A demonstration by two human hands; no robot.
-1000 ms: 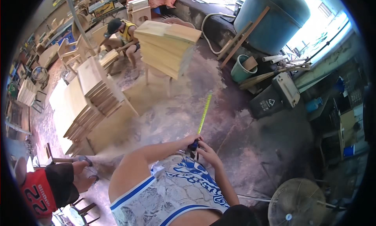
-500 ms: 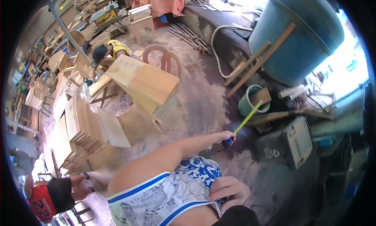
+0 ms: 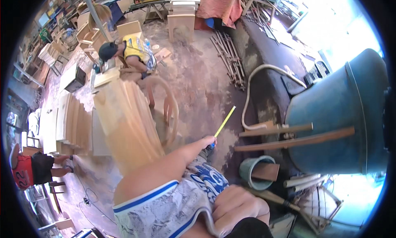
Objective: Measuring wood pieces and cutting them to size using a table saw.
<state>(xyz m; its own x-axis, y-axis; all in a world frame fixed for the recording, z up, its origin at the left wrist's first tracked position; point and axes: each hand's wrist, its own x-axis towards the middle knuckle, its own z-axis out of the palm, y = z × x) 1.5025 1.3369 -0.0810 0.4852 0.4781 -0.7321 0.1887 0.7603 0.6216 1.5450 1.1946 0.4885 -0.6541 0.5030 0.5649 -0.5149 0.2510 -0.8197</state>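
Observation:
My left arm reaches forward, and my left hand (image 3: 210,141) is closed around a blue and black tape measure. Its yellow blade (image 3: 225,121) sticks out stiffly, pointing up and right over the floor, its free end touching nothing that I can make out. Close to my body, beside the blue and white patterned clothing (image 3: 208,180), is my right hand (image 3: 237,205). It is blurred, and its fingers cannot be told apart. A stack of long pale wooden boards (image 3: 123,122) stands to the left of my left arm.
A curved wooden chair back (image 3: 175,110) rises beside the boards. A person in yellow (image 3: 140,50) crouches beyond; another in red (image 3: 22,172) is far left. To the right are a blue tank (image 3: 334,130), leaning wood strips (image 3: 297,142) and a bucket (image 3: 246,172). Cords (image 3: 86,201) cross the floor.
The view has swung right, so the tank and bucket sit lower. My left hand still holds the tape measure with its blade out. My right hand has blurred near my body.

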